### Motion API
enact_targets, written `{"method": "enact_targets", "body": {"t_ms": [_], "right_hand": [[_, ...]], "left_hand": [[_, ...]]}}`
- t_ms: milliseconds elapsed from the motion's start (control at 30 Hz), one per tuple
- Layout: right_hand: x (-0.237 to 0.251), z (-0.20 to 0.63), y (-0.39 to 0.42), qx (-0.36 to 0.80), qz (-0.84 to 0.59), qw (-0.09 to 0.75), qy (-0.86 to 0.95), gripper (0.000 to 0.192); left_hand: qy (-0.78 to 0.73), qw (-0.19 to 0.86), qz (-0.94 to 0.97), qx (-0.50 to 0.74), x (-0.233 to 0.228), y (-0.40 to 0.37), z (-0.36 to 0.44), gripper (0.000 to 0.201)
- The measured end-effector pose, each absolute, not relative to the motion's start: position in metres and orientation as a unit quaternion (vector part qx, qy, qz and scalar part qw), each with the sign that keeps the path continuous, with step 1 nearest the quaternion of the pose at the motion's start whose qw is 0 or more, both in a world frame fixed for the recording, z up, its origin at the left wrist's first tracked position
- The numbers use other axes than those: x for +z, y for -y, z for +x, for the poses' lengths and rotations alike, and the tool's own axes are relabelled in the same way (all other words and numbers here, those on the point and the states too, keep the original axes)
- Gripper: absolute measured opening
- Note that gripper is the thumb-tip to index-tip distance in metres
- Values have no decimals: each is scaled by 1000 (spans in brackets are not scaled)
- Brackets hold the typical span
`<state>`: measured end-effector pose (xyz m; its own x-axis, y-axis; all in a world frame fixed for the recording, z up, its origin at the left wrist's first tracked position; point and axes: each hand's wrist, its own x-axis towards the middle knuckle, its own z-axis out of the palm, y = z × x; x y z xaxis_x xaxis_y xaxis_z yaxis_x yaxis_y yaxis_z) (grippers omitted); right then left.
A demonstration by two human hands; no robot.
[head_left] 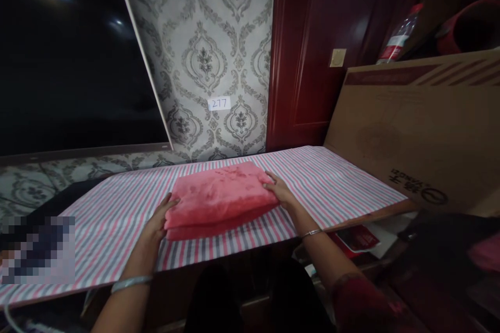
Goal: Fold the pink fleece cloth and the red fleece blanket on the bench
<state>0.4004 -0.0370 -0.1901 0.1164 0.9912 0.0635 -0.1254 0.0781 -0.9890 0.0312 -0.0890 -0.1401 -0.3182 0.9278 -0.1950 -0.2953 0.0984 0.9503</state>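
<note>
A folded pink cloth point(222, 192), thick and soft-looking with darker patches on top, lies on a striped tablecloth point(320, 182). I cannot tell whether it is a towel, a blanket or a garment. My left hand point(158, 218) grips its left edge, thumb on top. At the right edge, my right hand point(280, 190) holds it the same way, with some fingers over the upper side. The layered folds of the cloth face me along its front. Parts of the fingers on both hands are hidden at the cloth's sides.
A big cardboard box point(422, 130) stands at the right, with a plastic bottle point(398, 39) on top. To the left hangs a dark television screen point(74, 57). Behind the table are patterned wallpaper point(203, 57) and a dark red door point(312, 88). A blurred patch covers the left table edge.
</note>
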Motion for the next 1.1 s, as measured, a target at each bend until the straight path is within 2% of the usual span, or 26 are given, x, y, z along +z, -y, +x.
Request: {"method": "enact_targets", "body": {"t_ms": [133, 233, 300, 433, 500, 567, 600, 700, 767, 833, 1100], "right_hand": [[-183, 438, 33, 436, -521, 592, 433, 71], [-197, 452, 44, 427, -554, 583, 413, 58], [-210, 456, 57, 418, -567, 587, 399, 53], [-233, 456, 93, 354, -588, 639, 346, 63], [-243, 450, 117, 327, -578, 685, 298, 59], [-250, 435, 143, 370, -542, 707, 265, 47], [-251, 425, 156, 433, -516, 691, 263, 43], [-248, 390, 185, 650, -421, 561, 291, 50], [-239, 368, 194, 733, -367, 494, 289, 58], [-228, 353, 196, 767, -334, 479, 265, 62], [-219, 326, 203, 761, -337, 547, 84, 61]], "left_hand": [[-493, 550, 298, 605, -150, 121, 62, 75], [-486, 588, 297, 574, -167, 145, 83, 95], [-518, 577, 268, 572, -174, 154, 89, 107], [-526, 572, 255, 576, -171, 156, 92, 98], [-497, 578, 276, 585, -165, 154, 95, 89], [-470, 575, 294, 601, -159, 152, 101, 83], [-461, 573, 294, 610, -156, 152, 104, 81], [-455, 571, 272, 627, -149, 153, 113, 76], [-451, 568, 269, 633, -146, 156, 117, 74], [-445, 567, 274, 637, -145, 163, 118, 75], [-435, 584, 218, 649, -159, 193, 119, 91]]}}
